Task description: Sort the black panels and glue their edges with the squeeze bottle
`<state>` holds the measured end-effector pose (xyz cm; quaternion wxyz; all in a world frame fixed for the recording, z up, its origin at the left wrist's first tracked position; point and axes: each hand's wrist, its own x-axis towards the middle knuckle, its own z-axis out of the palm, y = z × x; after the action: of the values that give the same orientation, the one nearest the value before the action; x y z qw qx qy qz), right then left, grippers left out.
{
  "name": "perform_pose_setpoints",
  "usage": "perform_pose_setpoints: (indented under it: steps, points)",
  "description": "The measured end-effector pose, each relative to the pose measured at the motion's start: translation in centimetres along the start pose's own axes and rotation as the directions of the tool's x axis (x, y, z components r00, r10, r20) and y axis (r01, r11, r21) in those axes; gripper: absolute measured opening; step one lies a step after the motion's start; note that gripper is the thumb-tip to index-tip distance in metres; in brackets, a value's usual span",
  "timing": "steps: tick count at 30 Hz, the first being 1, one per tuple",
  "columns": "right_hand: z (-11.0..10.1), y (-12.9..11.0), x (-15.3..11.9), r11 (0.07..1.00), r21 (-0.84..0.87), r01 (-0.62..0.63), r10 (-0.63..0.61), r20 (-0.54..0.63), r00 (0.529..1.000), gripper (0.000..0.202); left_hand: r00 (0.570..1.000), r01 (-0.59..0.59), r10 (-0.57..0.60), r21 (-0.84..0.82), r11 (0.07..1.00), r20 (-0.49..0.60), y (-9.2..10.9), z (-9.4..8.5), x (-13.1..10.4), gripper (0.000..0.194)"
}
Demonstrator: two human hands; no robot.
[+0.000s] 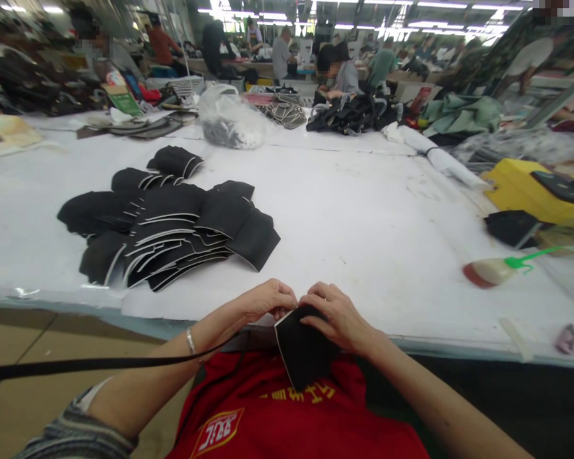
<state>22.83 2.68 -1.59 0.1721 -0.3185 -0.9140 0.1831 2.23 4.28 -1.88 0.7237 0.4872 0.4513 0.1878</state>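
A single camera on the person's head looks forward and down, from just above the red garment (306, 427) at the bottom edge. The hands (337, 315) are close, below centre, with the forearms (421, 389) coming up from either side. Beyond them the table (363, 223) stretches away across the middle; well behind it, small along the top, are co-workers (282, 54) and ceiling lights (272, 16).

And there's the big white table (363, 210), centre stage! Down past its near left edge, brownish floor tiles (4, 331) with dark joints; beyond its far side, workbenches (306, 67), and high above those, tube lights (442, 6) blazing white.
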Motion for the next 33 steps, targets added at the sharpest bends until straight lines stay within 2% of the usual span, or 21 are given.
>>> perform_pose_setpoints:
  steps: [8, 15, 17, 20, 23, 25, 27, 29, 31, 33]
  points:
    - [0.4, 0.2, 0.0, 0.982, -0.167, 0.092, -0.082, 0.071, 0.994, 0.017, 0.999, -0.036, 0.038, 0.136, 0.990, -0.008, -0.2, 1.1, 0.2, 0.027]
    - [0.8, 0.4, 0.1, 0.996, -0.057, 0.066, -0.065, 0.024, 0.998, 0.011, 0.996, -0.076, 0.059, 0.272, 0.959, 0.068, -0.3, 0.4, 0.5, 0.022]
    - [0.7, -0.1, 0.1, 0.997, -0.048, 0.054, -0.052, 0.046, 0.998, 0.008, 0.996, -0.088, 0.076, 0.400, 0.912, 0.048, -0.1, 0.3, 0.6, 0.019]
    - [-0.1, -1.6, -0.5, 0.998, -0.004, 0.060, -0.059, 0.090, 0.994, 0.007, 0.989, -0.088, 0.141, 0.622, 0.778, -0.036, 0.3, -0.1, 1.0, 0.012]
    - [-1.3, -3.3, -1.2, 0.995, 0.074, 0.064, -0.071, 0.094, 0.993, 0.010, 0.975, -0.052, 0.189, 0.714, 0.698, -0.114, 0.6, -0.6, 1.2, 0.012]
    - [-1.7, -3.9, -1.5, 0.988, 0.140, 0.056, -0.068, 0.076, 0.995, 0.012, 0.980, -0.094, 0.192, 0.718, 0.690, -0.056, 0.5, -0.6, 1.4, 0.013]
    - [-1.5, -3.8, -1.7, 0.976, 0.213, 0.039, -0.050, 0.043, 0.998, 0.014, 0.980, -0.187, 0.181, 0.668, 0.720, 0.080, 0.1, -0.4, 1.4, 0.014]
    - [-0.7, -3.3, -1.9, 0.966, 0.257, 0.001, -0.005, 0.015, 1.000, 0.015, 0.965, -0.255, 0.171, 0.575, 0.778, 0.198, -0.4, -0.2, 1.1, 0.027]
    - [0.3, -2.5, -2.3, 0.963, 0.262, -0.059, 0.061, 0.000, 0.998, 0.015, 0.959, -0.263, 0.167, 0.495, 0.828, 0.231, -0.6, -0.2, 0.5, 0.036]
    - [1.3, -1.8, -2.6, 0.961, 0.252, -0.116, 0.120, 0.000, 0.993, 0.013, 0.965, -0.247, 0.166, 0.484, 0.840, 0.204, -0.7, -0.4, -0.5, 0.039]
